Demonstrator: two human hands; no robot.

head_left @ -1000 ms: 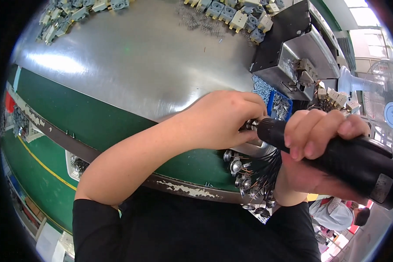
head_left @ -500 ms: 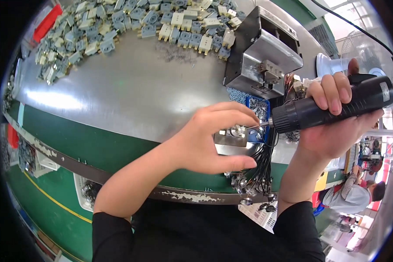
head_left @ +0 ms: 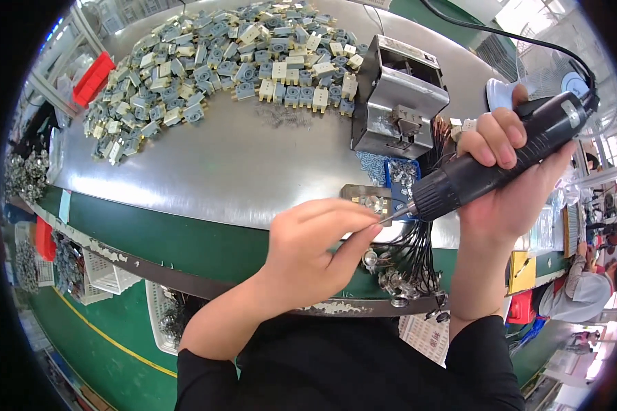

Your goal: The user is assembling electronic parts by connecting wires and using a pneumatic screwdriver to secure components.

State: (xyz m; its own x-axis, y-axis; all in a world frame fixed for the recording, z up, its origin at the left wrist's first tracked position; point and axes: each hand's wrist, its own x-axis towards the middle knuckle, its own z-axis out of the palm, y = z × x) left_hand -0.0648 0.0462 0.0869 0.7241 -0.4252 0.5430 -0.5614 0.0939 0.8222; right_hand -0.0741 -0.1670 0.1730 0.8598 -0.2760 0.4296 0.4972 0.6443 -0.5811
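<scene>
Steel bench [head_left: 240, 171]: R hand [head_left: 507, 178] fist-tight round screwdriver [head_left: 500, 161].

A steel-topped workbench [head_left: 206, 171] with a green front edge fills the middle, catching a bright glare on its near left side. Below it, at near left, the green floor [head_left: 110, 342] carries a yellow line [head_left: 110, 339]. A red bin [head_left: 92, 77] sits far left. At far right a white fan [head_left: 569, 82] stands by bright windows [head_left: 528, 10].
</scene>
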